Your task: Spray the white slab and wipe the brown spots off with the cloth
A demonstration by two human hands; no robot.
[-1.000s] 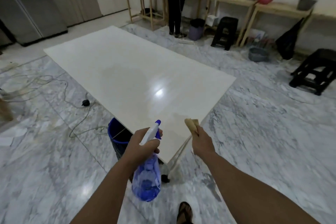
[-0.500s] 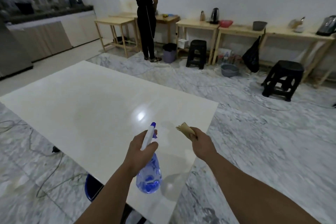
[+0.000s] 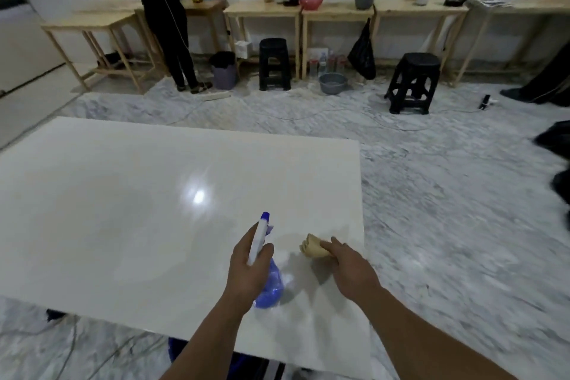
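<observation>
A large glossy white slab fills the left and middle of the head view, with a light glare near its centre. No brown spots stand out on it. My left hand grips a blue spray bottle with a white head over the slab's near right part, nozzle pointing away from me. My right hand holds a folded tan cloth just above the slab, close to its right edge.
A blue bucket sits under the slab's near edge. A person in black stands at wooden tables along the far wall. Black stools, a grey basin and cables lie on the marble floor.
The view has swung right and moved closer over the slab. Both hands now hang above its surface, and the cloth has dropped nearer to it.
</observation>
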